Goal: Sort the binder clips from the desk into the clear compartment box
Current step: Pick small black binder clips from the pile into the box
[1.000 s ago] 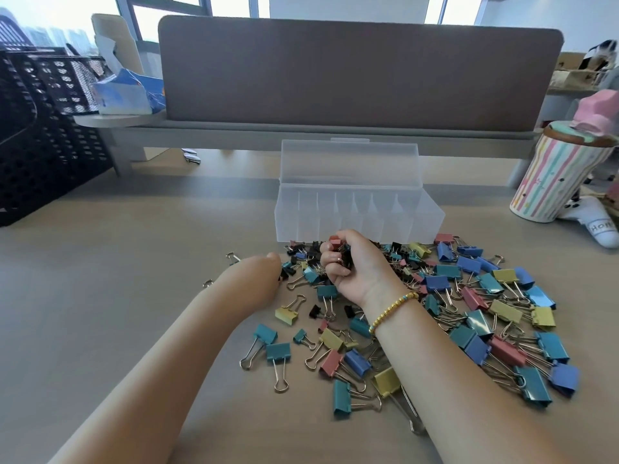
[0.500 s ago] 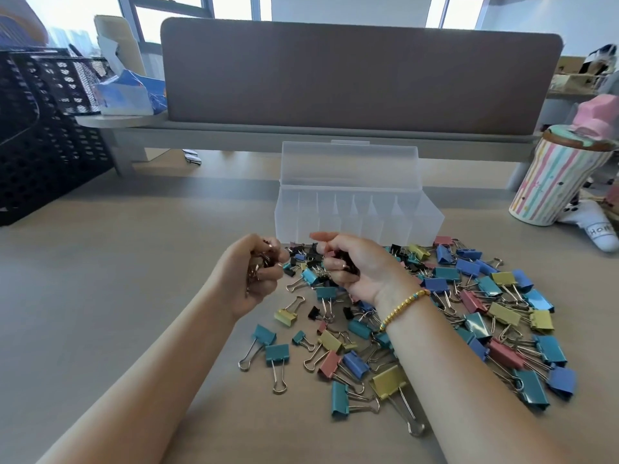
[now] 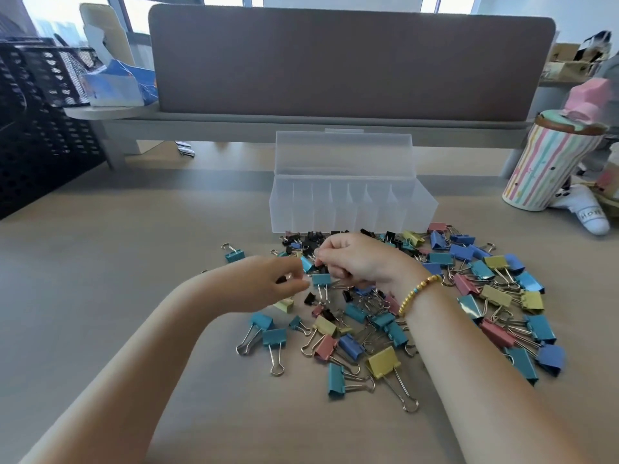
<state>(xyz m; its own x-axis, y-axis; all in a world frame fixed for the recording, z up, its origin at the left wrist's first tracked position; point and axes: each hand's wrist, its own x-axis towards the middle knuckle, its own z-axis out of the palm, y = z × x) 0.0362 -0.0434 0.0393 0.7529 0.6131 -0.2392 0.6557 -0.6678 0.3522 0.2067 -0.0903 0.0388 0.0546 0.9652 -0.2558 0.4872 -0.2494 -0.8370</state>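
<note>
A heap of binder clips (image 3: 469,296) in teal, blue, yellow, pink and black covers the desk in front of the clear compartment box (image 3: 351,209). The box stands with its lid (image 3: 341,152) tilted up at the back, and its compartments look empty. My left hand (image 3: 264,283) hovers over the heap's left edge, fingers curled round a small black clip (image 3: 280,280). My right hand (image 3: 361,262), with a bead bracelet on the wrist, is curled just to the right, its fingertips pinching a small clip almost against my left hand. What lies in its palm is hidden.
A grey divider panel (image 3: 351,61) stands behind the box. Black mesh baskets (image 3: 40,128) fill the far left. A striped cup (image 3: 549,165) and a white figure (image 3: 582,212) stand at the right. A lone teal clip (image 3: 233,254) lies left of the heap.
My left hand has moved right and turned over, and my right hand has shifted left, so the fingertips now almost meet above the clips.
</note>
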